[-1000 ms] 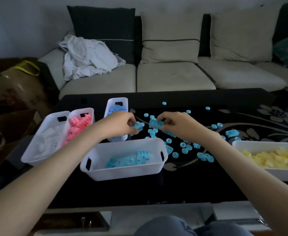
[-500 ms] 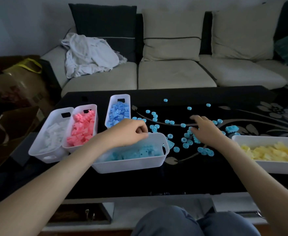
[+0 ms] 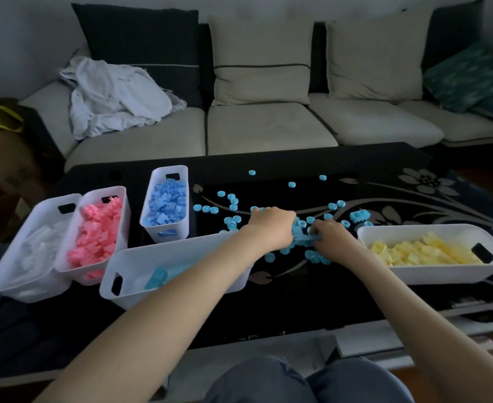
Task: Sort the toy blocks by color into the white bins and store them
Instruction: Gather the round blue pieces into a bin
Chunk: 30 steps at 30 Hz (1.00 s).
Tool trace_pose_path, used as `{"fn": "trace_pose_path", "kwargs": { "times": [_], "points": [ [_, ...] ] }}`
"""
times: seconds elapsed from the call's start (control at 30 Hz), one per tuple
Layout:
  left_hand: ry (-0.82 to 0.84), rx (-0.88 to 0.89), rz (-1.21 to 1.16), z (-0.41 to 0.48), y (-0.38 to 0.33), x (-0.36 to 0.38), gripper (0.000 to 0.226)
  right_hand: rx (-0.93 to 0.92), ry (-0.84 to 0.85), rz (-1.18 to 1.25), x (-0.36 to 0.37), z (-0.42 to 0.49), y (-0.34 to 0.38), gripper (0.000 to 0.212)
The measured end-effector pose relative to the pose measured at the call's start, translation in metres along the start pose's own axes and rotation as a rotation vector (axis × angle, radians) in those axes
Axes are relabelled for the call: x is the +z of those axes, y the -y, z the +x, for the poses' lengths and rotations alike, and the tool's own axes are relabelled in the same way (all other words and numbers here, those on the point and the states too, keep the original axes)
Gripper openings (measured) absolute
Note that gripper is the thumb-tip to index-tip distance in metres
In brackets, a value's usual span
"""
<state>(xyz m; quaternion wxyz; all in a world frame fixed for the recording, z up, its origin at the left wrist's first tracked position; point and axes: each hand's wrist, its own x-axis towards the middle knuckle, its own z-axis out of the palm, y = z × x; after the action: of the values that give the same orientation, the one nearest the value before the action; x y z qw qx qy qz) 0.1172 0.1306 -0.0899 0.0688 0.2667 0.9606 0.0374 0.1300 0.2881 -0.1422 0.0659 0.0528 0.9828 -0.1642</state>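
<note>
Several loose turquoise round pieces (image 3: 231, 207) lie scattered on the black table (image 3: 283, 301). My left hand (image 3: 271, 225) and my right hand (image 3: 331, 235) meet over the middle of the scatter, both with curled fingers on a turquoise block cluster (image 3: 303, 237) between them. A lone turquoise block (image 3: 359, 215) lies to the right. The front white bin (image 3: 140, 260) holds a few turquoise blocks (image 3: 155, 278). My left forearm crosses over that bin's right end.
Along the left stand a bin of white blocks (image 3: 34, 251), a bin of pink blocks (image 3: 98, 237) and a bin of blue blocks (image 3: 166, 207). A long bin of yellow blocks (image 3: 425, 251) stands at right. Behind the table is a sofa (image 3: 268, 123) with a white cloth (image 3: 114, 94).
My left hand left the front bin and moved right to the scatter. My right hand drew back toward me. Both now grip the same turquoise cluster.
</note>
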Motion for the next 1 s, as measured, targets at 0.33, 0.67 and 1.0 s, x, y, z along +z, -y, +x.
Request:
{"fn": "trace_pose_path", "kwargs": {
  "times": [0.33,0.67,1.0],
  "points": [
    [0.010,-0.076,0.087,0.036,-0.030,0.026,0.035,-0.041,0.012,0.055,0.002,0.001,-0.004,0.003],
    [-0.093,-0.099,-0.073,0.029,-0.033,0.029,0.040,0.085,-0.162,0.267,-0.022,-0.015,-0.040,0.016],
    [-0.056,-0.158,-0.285,0.028,-0.037,0.022,0.024,0.213,-0.175,0.165,-0.035,0.010,-0.050,0.029]
  ]
}}
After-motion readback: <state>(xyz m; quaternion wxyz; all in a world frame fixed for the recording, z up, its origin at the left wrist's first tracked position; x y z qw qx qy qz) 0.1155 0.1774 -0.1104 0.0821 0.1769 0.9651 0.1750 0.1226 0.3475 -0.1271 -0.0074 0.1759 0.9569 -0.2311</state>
